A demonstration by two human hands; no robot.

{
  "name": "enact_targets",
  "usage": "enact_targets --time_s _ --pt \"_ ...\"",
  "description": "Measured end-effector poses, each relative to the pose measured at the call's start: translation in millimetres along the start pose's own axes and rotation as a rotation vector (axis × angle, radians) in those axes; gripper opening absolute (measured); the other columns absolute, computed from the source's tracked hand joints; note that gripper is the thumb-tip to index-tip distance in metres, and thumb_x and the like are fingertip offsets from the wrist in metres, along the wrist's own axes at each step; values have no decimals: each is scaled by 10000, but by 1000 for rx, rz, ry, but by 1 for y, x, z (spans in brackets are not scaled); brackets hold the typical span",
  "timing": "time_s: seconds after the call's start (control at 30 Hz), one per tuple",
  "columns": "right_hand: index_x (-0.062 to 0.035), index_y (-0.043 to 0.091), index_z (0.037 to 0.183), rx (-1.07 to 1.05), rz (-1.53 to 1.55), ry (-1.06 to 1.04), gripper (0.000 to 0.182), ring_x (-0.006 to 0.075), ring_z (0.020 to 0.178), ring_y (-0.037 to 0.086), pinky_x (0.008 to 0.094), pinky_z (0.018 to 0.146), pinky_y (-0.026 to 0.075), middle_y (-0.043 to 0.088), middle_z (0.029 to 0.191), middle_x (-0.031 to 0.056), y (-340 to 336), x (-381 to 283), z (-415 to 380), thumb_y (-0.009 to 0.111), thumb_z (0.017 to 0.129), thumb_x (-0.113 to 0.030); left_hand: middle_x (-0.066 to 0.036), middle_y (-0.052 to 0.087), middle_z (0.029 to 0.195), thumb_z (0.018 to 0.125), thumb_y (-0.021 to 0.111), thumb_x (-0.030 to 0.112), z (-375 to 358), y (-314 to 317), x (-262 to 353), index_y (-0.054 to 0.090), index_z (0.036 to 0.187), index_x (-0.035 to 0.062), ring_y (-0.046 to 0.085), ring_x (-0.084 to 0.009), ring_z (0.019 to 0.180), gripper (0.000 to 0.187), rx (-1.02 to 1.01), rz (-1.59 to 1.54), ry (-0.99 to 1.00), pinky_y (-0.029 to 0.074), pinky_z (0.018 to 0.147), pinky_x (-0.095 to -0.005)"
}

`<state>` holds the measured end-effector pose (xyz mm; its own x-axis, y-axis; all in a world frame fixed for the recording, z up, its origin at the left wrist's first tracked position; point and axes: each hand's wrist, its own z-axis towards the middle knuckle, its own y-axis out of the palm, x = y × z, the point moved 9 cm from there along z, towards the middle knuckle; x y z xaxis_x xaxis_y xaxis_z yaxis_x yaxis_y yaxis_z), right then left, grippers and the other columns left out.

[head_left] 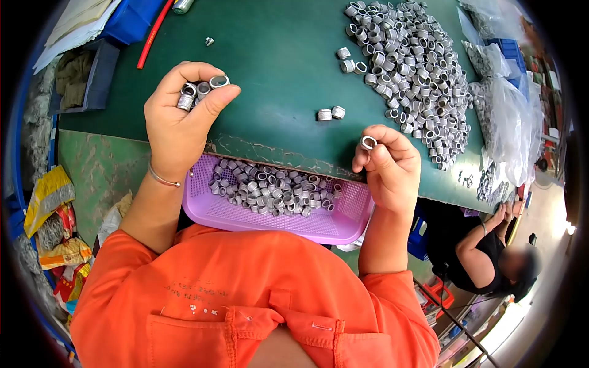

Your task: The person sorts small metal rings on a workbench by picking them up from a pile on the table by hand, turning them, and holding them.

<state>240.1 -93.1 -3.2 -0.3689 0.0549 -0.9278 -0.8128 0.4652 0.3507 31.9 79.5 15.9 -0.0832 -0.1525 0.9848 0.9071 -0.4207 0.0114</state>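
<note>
A small factory or workshop sorting bench. Beyond the right hand, a big heap of small metal rings covers a worn green table. Below both hands, a pink basket holds more rings. Clear bags of parts lie farther right, where another worker sits.

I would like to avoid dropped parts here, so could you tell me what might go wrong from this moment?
The left hand pinches several metal rings at once between thumb and fingertips; one could slip out and roll across the green table. The right hand holds a single ring just past the table edge, so a fumble might miss the pink basket below. The big ring pile lies loose near the far edge and could spill.
</note>
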Motion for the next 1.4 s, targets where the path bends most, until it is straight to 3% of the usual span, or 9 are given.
enact_targets --time_s 0.17,0.3,0.43,0.57,0.63,0.8,1.17,1.27,1.4 --pt "49 603 927 -229 -187 89 198 128 661 553 236 616 453 598 781 69 17 -1 -8 559 890 -140 38 544 732 756 709 11 -1 1 -1 600 865 13 459 -9 620 155 4 -3 -25 374 534 -145" --pt "-12 622 993 -184 -1012 -388 189 215 697 549 287 630 448 556 798 103 45 -34 -2 590 807 2 38 548 734 754 710 10 0 2 1 597 864 13 463 -12 624 157 -6 -3 -1 380 536 -149" --pt "-10 590 952 -62 -1192 -598 254 250 739 556 300 642 454 537 854 121 50 -30 18 642 713 59 24 526 738 770 665 -37 -1 3 1 572 911 16 402 -4 532 178 3 47 15 285 438 -147" --pt "1 570 896 40 -609 -159 236 110 746 573 238 635 482 576 880 49 16 -10 21 667 705 101 27 525 715 764 674 -35 -1 3 -1 572 907 17 398 -2 511 184 8 46 11 279 418 -148" --pt "11 581 928 20 -177 -126 263 116 808 596 233 687 509 590 902 54 20 -10 14 664 705 123 28 523 709 767 677 -27 0 4 -1 572 909 16 397 -3 509 182 -17 41 20 278 416 -147" --pt "41 609 979 -168 134 51 264 151 836 624 248 712 537 629 991 126 20 8 3 653 729 110 24 528 714 776 677 -16 0 4 -2 570 922 15 398 -5 506 184 -3 121 30 279 415 -149" --pt "47 563 970 -136 363 156 188 225 822 659 295 710 566 632 929 150 15 16 -9 608 790 80 23 529 719 788 672 -1 0 4 -1 566 926 13 393 -4 506 174 7 165 49 275 416 -151" --pt "43 555 948 -180 362 86 185 230 817 659 304 705 568 628 923 148 19 13 -12 617 780 88 21 589 772 740 732 19 0 0 -6 598 869 10 489 -21 645 186 38 137 -3 407 570 -156" --pt "41 560 945 -166 359 107 196 226 802 662 313 694 570 629 890 138 22 12 -14 630 769 89 25 523 715 792 672 4 -1 4 -2 565 928 9 388 -3 506 173 8 157 55 270 417 -150"
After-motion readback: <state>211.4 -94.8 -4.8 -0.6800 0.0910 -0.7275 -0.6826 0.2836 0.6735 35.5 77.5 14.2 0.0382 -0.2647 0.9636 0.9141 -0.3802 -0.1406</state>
